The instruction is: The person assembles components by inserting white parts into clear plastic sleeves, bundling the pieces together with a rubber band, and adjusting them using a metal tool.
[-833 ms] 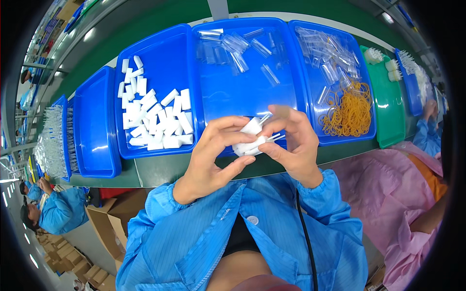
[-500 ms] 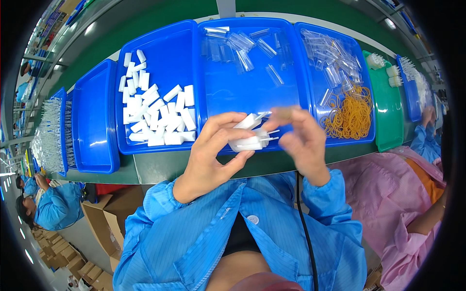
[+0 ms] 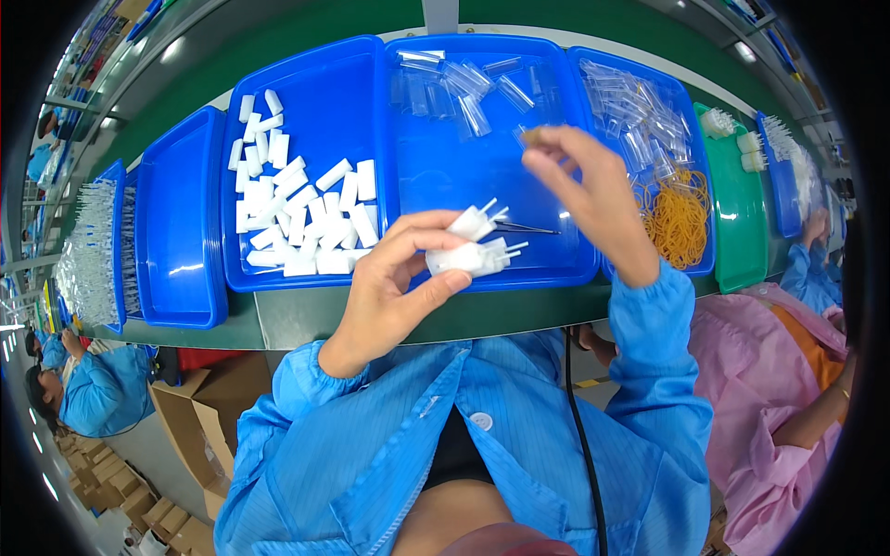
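My left hand (image 3: 399,278) is closed around a small bunch of white blocks (image 3: 464,259) with thin white rods sticking out to the right. It holds them over the front edge of the middle blue tray (image 3: 445,195). My right hand (image 3: 593,190) is over the right side of that tray, thumb and forefinger apart at a clear plastic tube (image 3: 520,135). The fingers hide part of this tube; whether they touch it is unclear. Behind the bunch, a thin dark pointed tool (image 3: 530,228), like tweezers, lies in the tray. More clear tubes (image 3: 468,88) lie at the back.
To the left, a blue tray (image 3: 320,79) holds many white blocks (image 3: 297,218). On the right, another blue tray holds clear tubes (image 3: 630,102) and yellow rubber bands (image 3: 679,218). A green tray (image 3: 742,218) stands beyond it. A person in pink (image 3: 769,371) sits at my right.
My right hand has left the white bunch and moved up and right to the clear tube. My left hand has shifted slightly left with the blocks. The dark tool now shows.
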`<state>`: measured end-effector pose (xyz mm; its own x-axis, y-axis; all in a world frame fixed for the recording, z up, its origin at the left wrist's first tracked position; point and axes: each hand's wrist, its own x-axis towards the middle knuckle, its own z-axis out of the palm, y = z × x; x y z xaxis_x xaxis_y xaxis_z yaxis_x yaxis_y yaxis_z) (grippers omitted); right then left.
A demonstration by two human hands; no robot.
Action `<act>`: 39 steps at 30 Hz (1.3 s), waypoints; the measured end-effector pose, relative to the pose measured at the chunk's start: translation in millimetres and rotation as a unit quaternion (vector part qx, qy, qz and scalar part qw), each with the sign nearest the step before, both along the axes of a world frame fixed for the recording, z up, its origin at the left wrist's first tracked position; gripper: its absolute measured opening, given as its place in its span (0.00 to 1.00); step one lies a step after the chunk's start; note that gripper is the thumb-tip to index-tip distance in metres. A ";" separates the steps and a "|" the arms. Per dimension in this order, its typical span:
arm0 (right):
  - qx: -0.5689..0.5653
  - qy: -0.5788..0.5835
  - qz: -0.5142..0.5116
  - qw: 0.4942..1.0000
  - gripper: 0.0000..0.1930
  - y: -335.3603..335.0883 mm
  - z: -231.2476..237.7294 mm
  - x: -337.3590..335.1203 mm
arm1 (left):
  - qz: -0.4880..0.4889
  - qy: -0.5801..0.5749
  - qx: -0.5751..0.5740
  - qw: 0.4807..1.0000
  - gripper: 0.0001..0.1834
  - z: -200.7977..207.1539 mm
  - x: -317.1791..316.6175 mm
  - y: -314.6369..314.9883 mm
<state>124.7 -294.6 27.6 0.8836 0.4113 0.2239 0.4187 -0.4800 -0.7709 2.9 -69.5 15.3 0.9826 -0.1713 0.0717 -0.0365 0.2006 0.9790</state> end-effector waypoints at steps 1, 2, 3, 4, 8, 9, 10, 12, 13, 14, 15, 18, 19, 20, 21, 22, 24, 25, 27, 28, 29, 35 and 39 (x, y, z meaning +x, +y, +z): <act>-0.091 -0.099 -0.057 0.989 0.12 -1.9 -7.4 10.1 | -0.003 -0.001 -0.003 1.000 0.14 -0.2 2.9 -2.2; -0.094 -0.101 -0.060 0.989 0.12 -1.4 -13.8 16.4 | 0.007 0.003 -0.005 1.000 0.14 -0.3 5.5 -5.9; -0.204 -0.144 -0.047 0.967 0.11 2.4 -21.0 21.5 | 0.020 0.007 -0.004 1.000 0.13 -0.5 7.1 -8.1; -0.312 -0.184 -0.034 0.932 0.09 5.4 -25.6 23.2 | 0.019 0.004 0.003 1.000 0.13 -0.8 8.7 -9.3; -0.338 -0.239 0.043 0.909 0.13 15.2 -29.3 17.2 | 0.029 0.015 -0.017 0.999 0.13 -2.7 7.1 -10.5; -0.338 -0.239 0.045 0.909 0.13 14.2 -26.1 15.6 | 0.040 0.015 -0.025 0.999 0.13 -1.5 6.9 -9.8; -0.302 -0.198 0.047 0.931 0.14 12.7 -23.2 13.6 | 0.050 0.015 -0.032 0.998 0.13 -1.0 6.8 -9.3; -0.266 -0.156 0.054 0.950 0.15 10.5 -19.5 8.5 | 0.065 0.010 -0.032 0.997 0.13 -2.7 5.9 -8.6; -0.059 0.016 0.038 0.997 0.15 9.6 -18.5 5.1 | 0.079 0.004 -0.032 0.996 0.12 -3.7 5.4 -8.5; 0.150 0.189 0.019 0.970 0.14 8.7 -16.7 0.4 | 0.083 0.005 -0.032 0.996 0.12 -3.2 6.0 -8.6; 0.149 0.194 0.028 0.969 0.14 11.7 -8.3 -7.6 | 0.083 0.017 -0.028 0.996 0.12 -1.1 4.5 -8.2; 0.364 0.260 -0.071 0.891 0.14 19.7 23.1 -38.2 | 0.066 0.043 -0.033 0.996 0.12 5.0 4.3 -12.1; 0.364 0.261 -0.074 0.891 0.14 20.9 21.4 -43.7 | 0.055 0.054 -0.037 0.996 0.12 5.9 4.9 -13.5; 0.359 0.231 -0.062 0.902 0.14 21.5 18.2 -48.3 | 0.053 0.056 -0.037 0.996 0.12 5.9 5.1 -15.1; 0.354 0.200 -0.049 0.912 0.14 20.4 16.3 -51.7 | 0.053 0.053 -0.038 0.996 0.12 5.9 4.8 -16.8; 0.340 0.184 -0.040 0.921 0.13 17.6 15.9 -53.5 | 0.054 0.050 -0.040 0.996 0.12 6.0 4.8 -18.3; 0.313 0.179 -0.039 0.932 0.12 13.0 18.4 -53.7 | 0.058 0.050 -0.035 0.996 0.12 6.4 4.8 -20.5; 0.286 0.172 -0.036 0.942 0.12 11.1 19.3 -53.5 | 0.063 0.048 -0.029 0.996 0.11 6.7 4.4 -21.6; 0.265 0.162 -0.040 0.950 0.12 9.3 17.5 -53.1 | 0.067 0.048 -0.021 0.996 0.11 8.2 4.1 -23.8; 0.245 0.151 -0.045 0.957 0.12 9.5 16.1 -52.4 | 0.069 0.048 -0.013 0.996 0.11 8.4 3.9 -24.4; 0.244 0.150 -0.039 0.957 0.12 10.3 15.1 -51.8 | 0.074 0.046 -0.013 0.996 0.11 8.3 3.6 -24.6; 0.262 0.149 0.008 0.954 0.13 12.8 -0.9 -55.6 | 0.084 0.053 -0.007 0.995 0.10 6.0 4.6 -30.7; 0.297 0.178 -0.012 0.938 0.13 18.1 -12.6 -60.9 | 0.116 0.071 -0.004 0.991 0.10 2.8 4.1 -35.6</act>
<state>63.9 -276.5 15.0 0.9535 0.2861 0.0953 0.0776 0.0726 -0.9943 7.1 -105.1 18.0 0.9957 0.0613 -0.0696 0.0552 0.2115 0.9758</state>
